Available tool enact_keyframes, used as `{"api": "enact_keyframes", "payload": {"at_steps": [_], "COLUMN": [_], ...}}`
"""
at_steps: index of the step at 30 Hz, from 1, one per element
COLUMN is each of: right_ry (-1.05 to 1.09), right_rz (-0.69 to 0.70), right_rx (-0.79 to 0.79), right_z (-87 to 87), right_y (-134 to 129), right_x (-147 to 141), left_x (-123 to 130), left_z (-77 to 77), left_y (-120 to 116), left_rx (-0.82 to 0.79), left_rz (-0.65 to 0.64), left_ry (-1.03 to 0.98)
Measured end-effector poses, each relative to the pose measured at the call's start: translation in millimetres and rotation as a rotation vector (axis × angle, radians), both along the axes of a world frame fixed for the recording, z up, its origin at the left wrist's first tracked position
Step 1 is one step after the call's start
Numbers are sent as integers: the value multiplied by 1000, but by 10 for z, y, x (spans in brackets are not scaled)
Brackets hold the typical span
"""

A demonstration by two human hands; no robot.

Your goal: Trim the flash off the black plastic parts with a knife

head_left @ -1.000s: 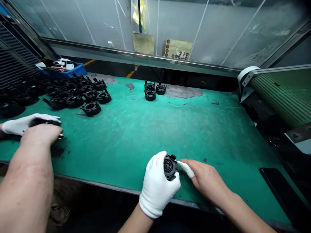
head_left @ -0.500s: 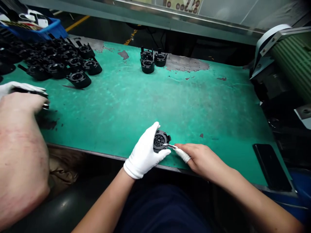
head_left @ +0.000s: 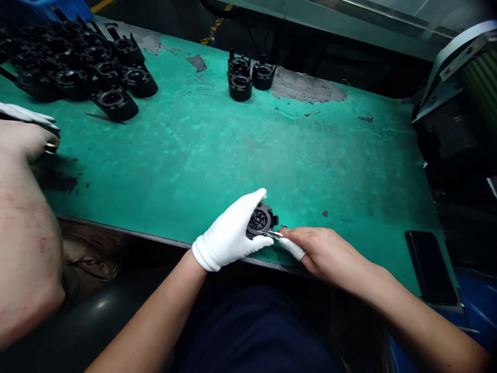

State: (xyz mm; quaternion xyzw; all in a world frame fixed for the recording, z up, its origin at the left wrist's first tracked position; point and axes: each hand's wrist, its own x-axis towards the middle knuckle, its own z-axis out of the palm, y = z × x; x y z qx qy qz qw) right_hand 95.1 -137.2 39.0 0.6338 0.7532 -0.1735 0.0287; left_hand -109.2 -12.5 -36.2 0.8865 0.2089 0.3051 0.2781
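Note:
My left hand [head_left: 233,225], in a white glove, is closed around a round black plastic part [head_left: 259,219] near the table's front edge. Ribs and small holes show on the part's upward face, and a tab sticks out at its right. In my right hand [head_left: 316,251], bare but for a white cover on the thumb, is a slim metal blade [head_left: 275,234]. Its tip lies at the lower right rim of the part; whether it touches cannot be made out. The fingers of my right hand hide the blade's other end.
Several black cylindrical housings [head_left: 112,98] crowd the back left, with three more housings [head_left: 239,85] at the back middle. A co-worker's arm [head_left: 23,217] reaches in at left, a gloved hand beyond it. A phone [head_left: 432,267] lies at right, near a machine [head_left: 450,77].
The blade's tip has shifted from over the part's face to its lower right rim. My left hand still grips the part. The view has tilted downward, and the co-worker's arm sits further left.

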Motion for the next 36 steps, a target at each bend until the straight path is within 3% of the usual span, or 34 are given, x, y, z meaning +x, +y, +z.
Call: {"api": "enact_keyframes", "payload": {"at_steps": [9, 14, 18, 20, 22, 25, 28, 30, 32, 35, 36], "right_ry": [-110, -42, 98, 310, 600, 1080, 1393, 1490, 1489, 1431, 1465], "right_rz": [-18, 78, 121, 1, -263, -642, -783, -859, -801, -495, -472], "right_rx": [14, -95, -80, -65, -103, -300, -450, -465, -429, -417, -456], "right_z": [27, 219, 296, 220, 52, -280, -506, -521, -445, -313, -301], "right_y": [39, 212, 264, 165, -11, -296, -446, -474, -489, -521, -529], "right_x": [-41, 7, 104, 95, 2, -294, -628, -786, -893, -1023, -1063], "left_x": [7, 5, 11, 17, 27, 40, 53, 66, 76, 76, 73], "left_z": [34, 65, 70, 28, -45, -157, -212, -217, -215, -228, -239], "left_y": [29, 80, 46, -66, -227, -438, -502, -483, -454, -434, -434], "left_rx": [-9, -6, 21, 51, 79, 87, 67, 56, 76, 98, 94], "left_rz": [-46, -62, -39, 74, 244, 427, 475, 471, 469, 474, 483], "left_ry": [0, 17, 9, -36, -92, -148, -173, -168, -163, -154, -157]}}
